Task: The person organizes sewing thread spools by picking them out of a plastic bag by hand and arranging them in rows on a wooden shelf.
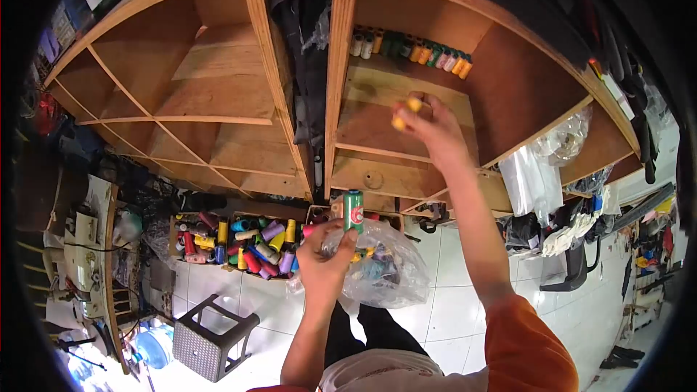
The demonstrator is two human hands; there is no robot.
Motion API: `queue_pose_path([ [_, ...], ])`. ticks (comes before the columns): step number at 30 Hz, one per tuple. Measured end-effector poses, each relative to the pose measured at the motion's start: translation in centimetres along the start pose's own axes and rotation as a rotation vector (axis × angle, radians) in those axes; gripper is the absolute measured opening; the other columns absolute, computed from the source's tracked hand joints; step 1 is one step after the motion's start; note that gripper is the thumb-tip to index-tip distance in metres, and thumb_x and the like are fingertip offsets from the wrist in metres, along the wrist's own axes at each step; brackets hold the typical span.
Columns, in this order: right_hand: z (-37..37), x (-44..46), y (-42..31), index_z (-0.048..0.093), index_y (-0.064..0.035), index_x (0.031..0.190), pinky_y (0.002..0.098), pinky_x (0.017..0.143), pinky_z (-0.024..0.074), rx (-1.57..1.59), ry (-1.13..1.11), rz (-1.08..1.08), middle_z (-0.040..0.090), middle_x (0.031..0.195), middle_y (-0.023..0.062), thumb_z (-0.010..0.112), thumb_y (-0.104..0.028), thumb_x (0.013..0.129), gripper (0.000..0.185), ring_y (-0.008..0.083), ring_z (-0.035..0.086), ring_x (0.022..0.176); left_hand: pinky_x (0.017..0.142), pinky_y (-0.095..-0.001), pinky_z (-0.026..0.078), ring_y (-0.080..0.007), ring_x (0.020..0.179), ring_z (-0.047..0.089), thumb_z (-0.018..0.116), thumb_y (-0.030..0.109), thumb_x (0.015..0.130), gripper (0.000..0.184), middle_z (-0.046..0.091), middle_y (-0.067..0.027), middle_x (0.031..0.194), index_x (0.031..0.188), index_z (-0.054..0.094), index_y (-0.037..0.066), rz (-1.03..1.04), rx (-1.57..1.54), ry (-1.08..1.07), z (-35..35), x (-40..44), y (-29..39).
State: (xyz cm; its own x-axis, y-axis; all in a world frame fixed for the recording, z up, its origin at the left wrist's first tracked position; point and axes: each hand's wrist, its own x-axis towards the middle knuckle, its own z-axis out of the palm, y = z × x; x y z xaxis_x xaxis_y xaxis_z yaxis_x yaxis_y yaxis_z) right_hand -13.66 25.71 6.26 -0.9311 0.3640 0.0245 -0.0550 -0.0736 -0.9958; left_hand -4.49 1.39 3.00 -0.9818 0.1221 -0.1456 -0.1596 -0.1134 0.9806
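My left hand (pixel 324 258) grips a green spool (pixel 353 210) with a red and white label, upright in front of the lower shelf edge. Beside and below that hand hangs a clear plastic bag (pixel 388 265) with colored spools inside. Higher up, my right hand (pixel 430 125) is closed on yellow spools (pixel 399 122), in front of the open right-hand compartment. A row of spools (pixel 434 54), among them orange, green, pink and dark ones, stands along the back of that compartment.
Wooden shelving (pixel 258 43) spans the top. A box of mixed spools (pixel 254 247) lies below it. Lower left are a stool (pixel 210 337), a water bottle (pixel 154 348) and a machine (pixel 86 261). Plastic bags (pixel 534 174) hang at the right.
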Motion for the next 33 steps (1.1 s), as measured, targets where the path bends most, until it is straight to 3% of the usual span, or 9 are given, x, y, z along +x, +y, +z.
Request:
queue_pose_path([
  [8, -0.9, 17.4, 6.8, 0.056, 0.0032, 0.103, 0.0260, 0.067, 0.0500, -0.166, 0.242, -0.202, 0.061, 0.083, 0.0073, 0.078, -0.019, 0.068, 0.047, 0.0156, 0.060, 0.079, 0.043, -0.0184, 0.030, -0.0012, 0.048, 0.040, 0.066, 0.013, 0.080, 0.023, 0.053, 0.0035, 0.061, 0.096, 0.060, -0.002, -0.164, -0.036, 0.062, -1.4, 0.5, -1.1],
  [11, -1.0, 21.7, 9.6, 0.061, 0.0003, 0.098, 0.0290, 0.067, 0.0480, -0.577, 0.375, -0.433, 0.064, 0.081, 0.0103, 0.077, -0.020, 0.066, 0.041, 0.0193, 0.062, 0.078, 0.042, -0.0184, 0.030, -0.0016, 0.047, 0.041, 0.065, 0.013, 0.081, 0.022, 0.053, 0.0034, 0.062, 0.097, 0.060, -0.002, -0.144, 0.000, 0.075, -2.1, 0.7, -1.3],
  [15, 0.5, 21.9, 9.6, 0.064, -0.0032, 0.097, 0.0331, 0.072, 0.0471, -0.800, 0.507, -0.506, 0.065, 0.088, 0.0137, 0.076, -0.025, 0.062, 0.042, 0.0257, 0.063, 0.081, 0.043, -0.0179, 0.031, -0.0021, 0.048, 0.042, 0.066, 0.016, 0.081, 0.023, 0.054, 0.0025, 0.064, 0.095, 0.060, -0.002, -0.188, -0.016, 0.092, -2.8, 0.9, -1.8],
  [18, 1.3, 22.0, 9.8, 0.064, -0.0058, 0.096, 0.0344, 0.074, 0.0473, -0.827, 0.502, -0.410, 0.065, 0.087, 0.0131, 0.075, -0.026, 0.063, 0.040, 0.0279, 0.063, 0.082, 0.043, -0.0180, 0.031, -0.0023, 0.048, 0.042, 0.066, 0.017, 0.081, 0.024, 0.053, 0.0023, 0.063, 0.095, 0.061, -0.002, -0.171, -0.010, 0.105, -3.3, 1.1, -2.6],
  [21, 1.7, 21.6, 10.3, 0.061, 0.0000, 0.086, 0.0374, 0.068, 0.0499, -0.722, 0.550, -0.500, 0.063, 0.081, 0.0200, 0.073, -0.017, 0.064, 0.030, 0.0339, 0.062, 0.078, 0.042, -0.0185, 0.032, -0.0025, 0.048, 0.043, 0.066, 0.018, 0.081, 0.025, 0.054, 0.0019, 0.064, 0.095, 0.061, -0.001, -0.160, -0.001, 0.116, -3.6, 1.3, -3.3],
  [24, 1.2, 22.5, 11.3, 0.063, -0.0058, 0.085, 0.0383, 0.072, 0.0482, -0.782, 0.503, -0.494, 0.064, 0.088, 0.0149, 0.071, -0.027, 0.066, 0.029, 0.0330, 0.062, 0.082, 0.042, -0.0188, 0.032, -0.0024, 0.048, 0.043, 0.066, 0.018, 0.081, 0.025, 0.055, 0.0014, 0.065, 0.096, 0.061, -0.001, -0.172, 0.000, 0.108, -3.5, 1.5, -2.6],
  [27, 0.9, 23.3, 12.0, 0.061, -0.0058, 0.082, 0.0398, 0.068, 0.0485, -0.918, 0.588, -0.508, 0.063, 0.085, 0.0163, 0.068, -0.026, 0.069, 0.025, 0.0351, 0.061, 0.080, 0.042, -0.0194, 0.032, -0.0025, 0.049, 0.044, 0.067, 0.018, 0.081, 0.025, 0.056, 0.0009, 0.066, 0.096, 0.061, -0.002, -0.194, -0.040, 0.109, -3.6, 1.6, -3.1],
  [33, 1.5, 22.4, 11.4, 0.059, -0.0073, 0.086, 0.0407, 0.064, 0.0494, -0.825, 0.579, -0.511, 0.063, 0.083, 0.0171, 0.065, -0.026, 0.072, 0.024, 0.0370, 0.060, 0.078, 0.043, -0.0193, 0.033, -0.0027, 0.051, 0.044, 0.067, 0.017, 0.080, 0.024, 0.056, 0.0010, 0.067, 0.094, 0.061, -0.002, -0.170, -0.015, 0.116, -3.4, 1.7, -3.1],
])
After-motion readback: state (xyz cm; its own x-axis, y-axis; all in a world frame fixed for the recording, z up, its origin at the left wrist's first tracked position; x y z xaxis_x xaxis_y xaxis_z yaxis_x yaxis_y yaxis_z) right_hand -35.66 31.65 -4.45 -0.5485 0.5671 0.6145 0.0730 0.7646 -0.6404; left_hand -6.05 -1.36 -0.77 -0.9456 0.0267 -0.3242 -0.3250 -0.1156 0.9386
